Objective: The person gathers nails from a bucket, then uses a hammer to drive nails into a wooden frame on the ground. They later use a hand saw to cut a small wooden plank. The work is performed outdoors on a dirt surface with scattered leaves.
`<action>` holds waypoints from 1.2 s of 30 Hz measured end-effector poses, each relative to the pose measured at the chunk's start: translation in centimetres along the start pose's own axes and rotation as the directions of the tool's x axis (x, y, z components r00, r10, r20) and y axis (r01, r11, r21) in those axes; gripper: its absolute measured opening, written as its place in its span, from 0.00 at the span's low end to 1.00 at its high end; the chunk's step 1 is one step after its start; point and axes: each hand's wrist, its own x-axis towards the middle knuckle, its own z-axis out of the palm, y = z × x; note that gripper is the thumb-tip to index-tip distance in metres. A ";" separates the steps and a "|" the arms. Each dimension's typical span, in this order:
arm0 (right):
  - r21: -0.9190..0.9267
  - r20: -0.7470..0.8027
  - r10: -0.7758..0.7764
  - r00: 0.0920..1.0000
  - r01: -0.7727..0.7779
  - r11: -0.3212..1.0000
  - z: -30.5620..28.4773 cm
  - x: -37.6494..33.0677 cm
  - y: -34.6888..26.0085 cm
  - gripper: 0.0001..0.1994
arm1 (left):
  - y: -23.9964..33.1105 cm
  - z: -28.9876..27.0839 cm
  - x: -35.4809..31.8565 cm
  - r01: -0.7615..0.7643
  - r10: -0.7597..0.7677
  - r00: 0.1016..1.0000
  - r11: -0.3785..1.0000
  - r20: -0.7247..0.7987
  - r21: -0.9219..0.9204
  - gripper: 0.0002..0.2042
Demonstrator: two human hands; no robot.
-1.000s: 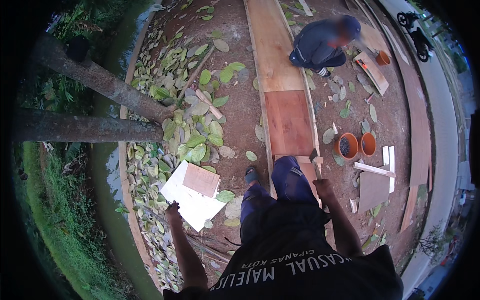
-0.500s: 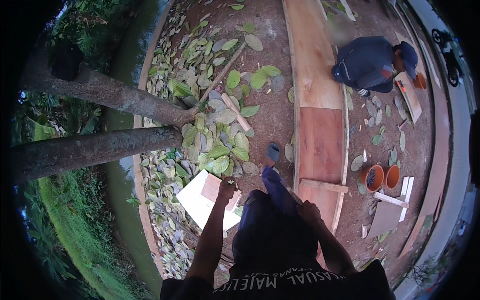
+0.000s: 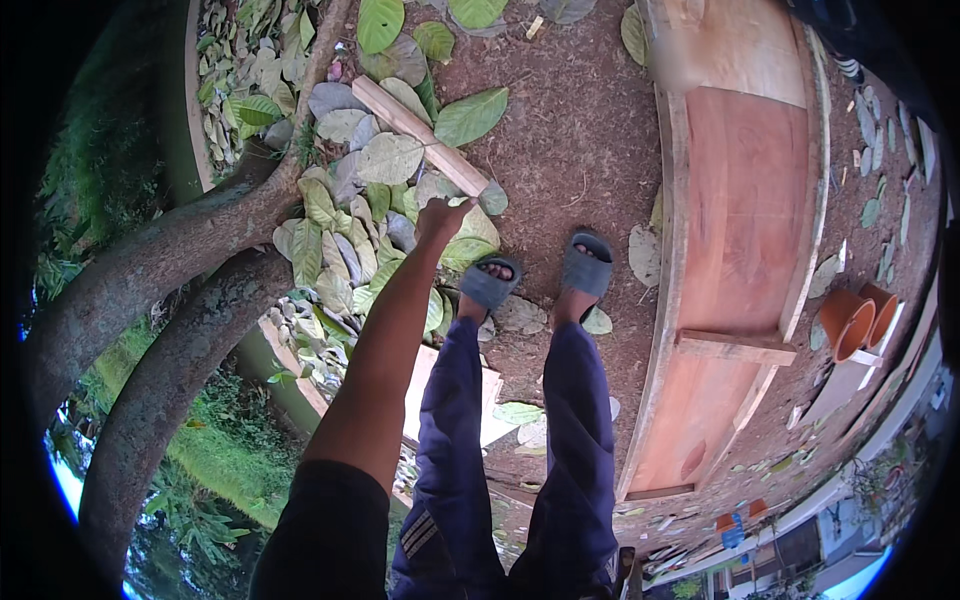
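My left hand (image 3: 441, 219) is stretched out low over the fallen leaves, its fingers closed. A small pale green bit shows at the fingertips, too small to name. Just beyond the hand lies a short wooden block (image 3: 420, 136), slanting across the leaves. The hand is close to the block's lower end; I cannot tell whether they touch. My right hand is out of view.
A long wooden trough-like panel (image 3: 745, 200) with raised edges runs along the right. Tree trunks (image 3: 200, 230) rise at left. A white board (image 3: 412, 405) lies partly behind my legs. Orange pots (image 3: 846, 322) stand right of the panel. My sandalled feet are on the soil.
I have stepped forward and the view has dipped. My left hand has moved from above the white board to the wooden block. My right hand, earlier by my thigh, has left the view.
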 end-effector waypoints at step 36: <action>0.828 0.248 0.238 0.939 -0.333 0.451 15.6 -10.6 -3.1 0.24 | 9.6 -1.2 -43.5 -0.689 0.208 0.286 0.723 0.935 0.050 0.16</action>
